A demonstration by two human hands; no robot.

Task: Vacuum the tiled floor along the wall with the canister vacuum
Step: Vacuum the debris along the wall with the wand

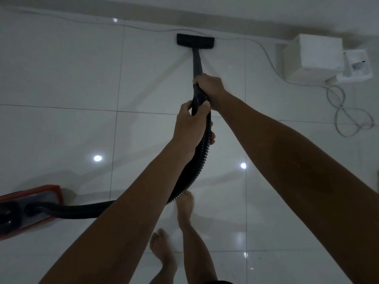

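The black floor nozzle (pixel 195 40) lies flat on the white tiled floor (pixel 61 78), close to the wall's baseboard (pixel 143 16). A dark wand (pixel 197 64) runs from it back to my hands. My right hand (pixel 209 87) grips the wand's lower end where the ribbed hose begins. My left hand (pixel 190 126) is closed around the black ribbed hose (pixel 202 158) just behind it. The hose curves down and left under my left arm to the red canister vacuum (pixel 30 210) at the lower left edge.
A thin white cable (pixel 264 52) lies along the wall past the nozzle and coils at the right (pixel 346 117). A white box (pixel 313 56) and a smaller white device (pixel 356 64) stand at the wall on the right. My bare feet (pixel 184 210) stand on the tiles below.
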